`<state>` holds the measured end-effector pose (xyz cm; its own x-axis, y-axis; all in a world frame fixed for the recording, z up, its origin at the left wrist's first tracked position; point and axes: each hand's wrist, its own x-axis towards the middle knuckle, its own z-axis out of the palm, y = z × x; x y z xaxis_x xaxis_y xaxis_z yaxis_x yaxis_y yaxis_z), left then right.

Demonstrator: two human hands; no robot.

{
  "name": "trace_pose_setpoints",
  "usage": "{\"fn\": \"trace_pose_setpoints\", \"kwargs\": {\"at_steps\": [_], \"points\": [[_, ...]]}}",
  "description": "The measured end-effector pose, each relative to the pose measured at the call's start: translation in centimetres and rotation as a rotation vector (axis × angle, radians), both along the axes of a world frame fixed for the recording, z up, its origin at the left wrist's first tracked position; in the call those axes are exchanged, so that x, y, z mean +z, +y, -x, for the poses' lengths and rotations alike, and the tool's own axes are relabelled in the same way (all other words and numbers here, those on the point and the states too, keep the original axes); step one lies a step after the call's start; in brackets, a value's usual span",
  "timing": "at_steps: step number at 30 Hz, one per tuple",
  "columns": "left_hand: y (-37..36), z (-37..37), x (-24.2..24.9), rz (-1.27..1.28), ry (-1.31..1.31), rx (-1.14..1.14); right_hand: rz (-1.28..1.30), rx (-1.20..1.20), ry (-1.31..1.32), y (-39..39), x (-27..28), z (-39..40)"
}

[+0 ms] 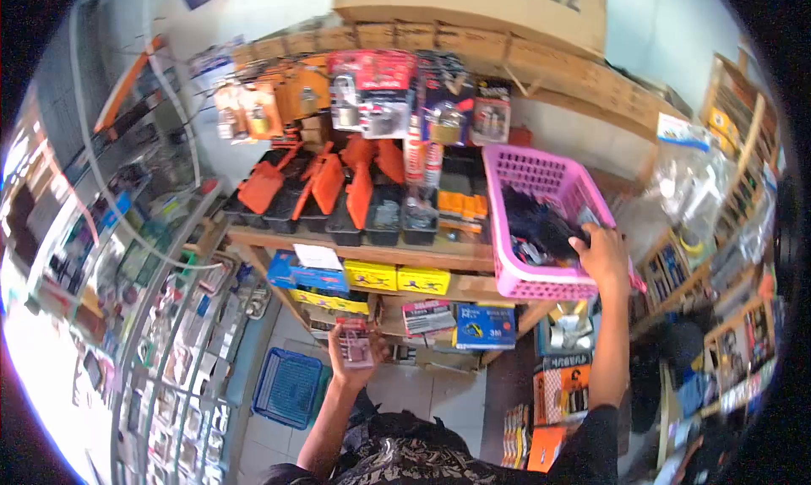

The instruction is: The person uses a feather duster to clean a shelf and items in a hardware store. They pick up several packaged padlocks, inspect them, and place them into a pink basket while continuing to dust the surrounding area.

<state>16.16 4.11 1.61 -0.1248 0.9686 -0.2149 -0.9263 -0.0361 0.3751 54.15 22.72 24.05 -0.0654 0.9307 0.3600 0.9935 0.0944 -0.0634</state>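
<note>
My left hand (345, 360) is low in front of my body, its fingers closed around a small red-topped blister pack (358, 346). What the pack contains is too small to make out for certain. My right hand (604, 258) is at the right front rim of a pink plastic basket (541, 284). Its fingers bend over the rim towards the inside, and the palm covers part of the edge. Dark, jumbled goods (541, 225) lie in the basket, too tangled to name. The basket stands at the right end of a wooden shelf (439, 255).
Black bins (345, 227) with orange flaps line the shelf. Carded padlocks (372, 96) hang behind. Yellow boxes (397, 278) and a blue box (485, 326) sit below. A blue crate (287, 388) is on the floor. A glass display case (169, 350) stands left; a large carton (473, 3) is above.
</note>
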Motion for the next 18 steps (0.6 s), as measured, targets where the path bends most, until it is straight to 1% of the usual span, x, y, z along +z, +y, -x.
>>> {"fn": "trace_pose_setpoints", "kwargs": {"at_steps": [1,2,4,5,6,7,8,9,10,11,12,13,14,16,17,18], "points": [[-0.1,-0.1,0.2,0.029,0.052,0.029,-0.176,0.159,-0.004,-0.7,0.4,1.3],[-0.5,-0.2,0.6,0.006,0.143,0.077,-0.348,0.318,-0.006,-1.7,0.8,2.6],[-0.5,-0.6,2.5,-0.037,0.159,0.134,-0.344,0.629,0.175,-4.3,1.4,6.2],[-0.5,-0.6,3.1,-0.069,0.187,0.152,-0.297,0.773,0.25,-5.6,1.3,7.9],[0.2,0.3,2.0,-0.009,0.259,0.232,-0.25,0.874,0.279,-6.8,0.7,9.5],[0.0,0.5,3.3,-0.008,0.261,0.248,-0.129,0.995,0.327,-7.6,-0.3,10.9],[0.4,0.9,4.8,-0.107,0.349,0.137,0.097,1.089,0.368,-8.3,-1.1,12.2],[0.7,1.0,6.8,-0.206,0.434,0.02,0.311,1.114,0.394,-9.2,-1.7,13.7],[1.1,1.1,8.7,-0.207,0.436,0.027,0.443,1.103,0.433,-10.3,-2.1,15.1],[1.6,1.0,10.7,-0.27,0.503,0.02,0.529,1.135,0.383,-10.5,-2.3,16.4],[2.0,0.8,13.1,-0.337,0.572,0.013,0.603,1.242,0.554,-10.6,-3.1,17.9],[1.4,-0.1,16.5,-0.321,0.593,0.036,0.675,1.348,0.726,-10.7,-3.6,19.3],[2.5,0.2,17.8,-0.36,0.602,0.025,0.665,1.361,0.722,-11.0,-3.2,20.5],[4.4,1.3,20.6,-0.453,0.647,-0.025,0.809,1.347,1.148,-11.0,-1.5,22.8],[5.0,1.8,22.0,-0.501,0.684,-0.068,0.78,1.368,1.274,-10.4,-0.8,24.2],[5.7,2.5,23.6,-0.501,0.732,-0.018,0.732,1.378,1.308,-10.5,1.2,24.8]]}}
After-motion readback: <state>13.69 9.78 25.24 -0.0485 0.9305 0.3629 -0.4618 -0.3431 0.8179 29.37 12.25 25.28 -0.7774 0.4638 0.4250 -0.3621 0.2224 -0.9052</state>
